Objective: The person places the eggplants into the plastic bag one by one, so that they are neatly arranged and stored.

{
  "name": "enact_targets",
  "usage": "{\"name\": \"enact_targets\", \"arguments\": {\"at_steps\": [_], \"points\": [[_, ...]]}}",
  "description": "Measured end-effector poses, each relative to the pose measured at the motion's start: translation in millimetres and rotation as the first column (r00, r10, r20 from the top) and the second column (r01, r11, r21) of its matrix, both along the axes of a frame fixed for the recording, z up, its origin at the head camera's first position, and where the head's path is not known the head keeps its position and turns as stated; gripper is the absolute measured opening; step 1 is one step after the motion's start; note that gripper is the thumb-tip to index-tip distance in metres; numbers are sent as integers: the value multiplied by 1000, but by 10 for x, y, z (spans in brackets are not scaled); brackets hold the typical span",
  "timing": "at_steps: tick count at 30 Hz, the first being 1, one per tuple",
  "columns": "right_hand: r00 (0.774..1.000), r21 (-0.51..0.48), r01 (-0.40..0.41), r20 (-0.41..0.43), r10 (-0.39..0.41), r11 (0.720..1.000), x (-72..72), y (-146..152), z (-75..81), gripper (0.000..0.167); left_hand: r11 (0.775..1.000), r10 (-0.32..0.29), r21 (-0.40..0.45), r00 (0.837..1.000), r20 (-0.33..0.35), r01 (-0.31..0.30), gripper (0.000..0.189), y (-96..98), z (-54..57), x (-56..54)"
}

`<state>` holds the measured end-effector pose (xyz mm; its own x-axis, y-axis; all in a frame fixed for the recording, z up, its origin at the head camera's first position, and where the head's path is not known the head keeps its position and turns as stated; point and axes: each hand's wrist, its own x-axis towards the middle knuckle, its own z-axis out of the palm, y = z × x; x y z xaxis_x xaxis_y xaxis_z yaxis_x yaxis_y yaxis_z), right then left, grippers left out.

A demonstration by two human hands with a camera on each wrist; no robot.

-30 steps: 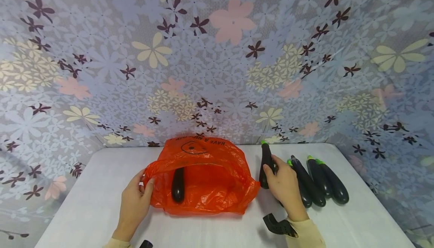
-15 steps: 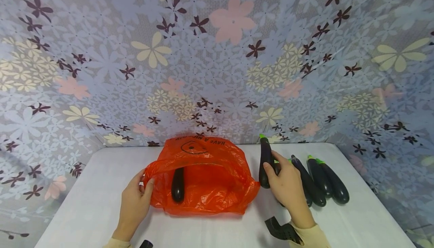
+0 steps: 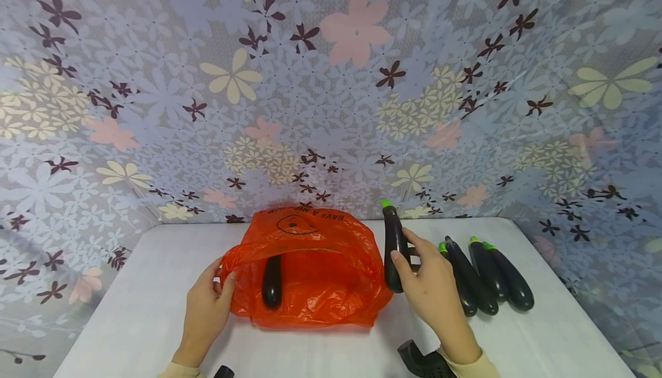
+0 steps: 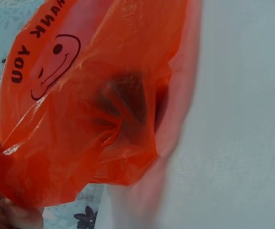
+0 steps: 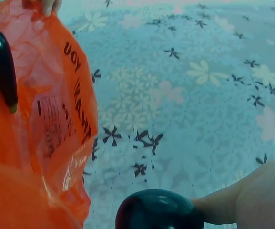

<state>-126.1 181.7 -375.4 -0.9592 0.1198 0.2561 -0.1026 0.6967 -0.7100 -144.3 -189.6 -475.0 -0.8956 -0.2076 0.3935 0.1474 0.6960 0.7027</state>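
Observation:
A red plastic bag (image 3: 331, 309) lies with its mouth held wide, and one eggplant (image 3: 271, 286) rests inside it on the left. My left hand (image 3: 207, 312) pinches the left edge of the bag's mouth between thumb and fingers. In the left wrist view the bag (image 4: 56, 157) bunches at those fingertips. My right hand (image 3: 431, 283) grips a second eggplant (image 3: 392, 251), green stem up, just beside the bag's right edge. The right wrist view shows the rounded end of the held eggplant (image 5: 156, 210) and the other eggplant (image 5: 0, 67) within the bag.
Several more eggplants (image 3: 509, 280) lie side by side on the white table (image 3: 558, 332), to the right of my right hand. A flower-patterned cloth (image 3: 331, 108) rises behind the table. A black wrist device (image 3: 424, 361) sits below the right hand.
My right hand has lifted the eggplant and carried it left, close to the bag's right edge. The left hand and the bag have hardly moved.

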Motion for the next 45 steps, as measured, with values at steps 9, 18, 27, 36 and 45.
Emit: {"name": "enact_targets", "arguments": {"at_steps": [9, 18, 27, 36, 45], "points": [[995, -26, -97, -41, 96, 995, 69, -140, -18, 51, 1000, 3, -9, 1000, 26, -3, 44, 3, 1, -8], [986, -37, -155, -69, 152, 987, 155, -256, -13, 51, 1000, -1, -4, 1000, 19, 1, 43, 4, -12, -19], [980, -64, -199, -1, 200, 978, 232, -421, 4, 51, 1000, -8, 9, 999, 32, 8, 43, 7, -4, -12], [961, -61, -272, 29, 274, 960, 302, -561, -35, 50, 1000, -5, -4, 1000, -13, 5, 42, 2, -11, -11], [917, -25, -392, 65, 392, 920, 339, -650, -79, 48, 1000, -7, -4, 1000, -6, 7, 42, 7, -2, -5]]}}
